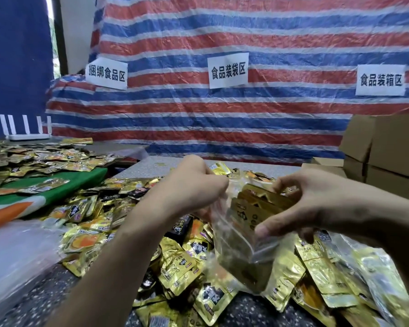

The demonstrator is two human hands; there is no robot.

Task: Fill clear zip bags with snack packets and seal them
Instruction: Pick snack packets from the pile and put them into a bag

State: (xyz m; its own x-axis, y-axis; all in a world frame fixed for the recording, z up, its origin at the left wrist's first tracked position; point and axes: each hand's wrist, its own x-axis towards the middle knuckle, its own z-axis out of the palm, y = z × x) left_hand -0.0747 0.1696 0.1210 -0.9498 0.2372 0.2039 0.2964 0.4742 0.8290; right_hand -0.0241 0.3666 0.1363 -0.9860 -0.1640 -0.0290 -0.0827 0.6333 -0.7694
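Note:
A clear zip bag (236,244) hangs in the air over the table, holding a stack of gold snack packets (257,206). My left hand (196,182) pinches the bag's top edge on the left side. My right hand (316,201) grips the stack of packets through the bag's mouth, thumb in front and fingers curled behind. Below both hands lies a heap of loose gold and black snack packets (180,263).
More packets (40,159) cover a second table at the left, beside a green and orange cloth (57,194). Cardboard boxes (383,159) stand at the right. A white router (26,133) sits far left. Clear plastic (17,253) lies at the near left. A striped tarp (222,114) hangs behind.

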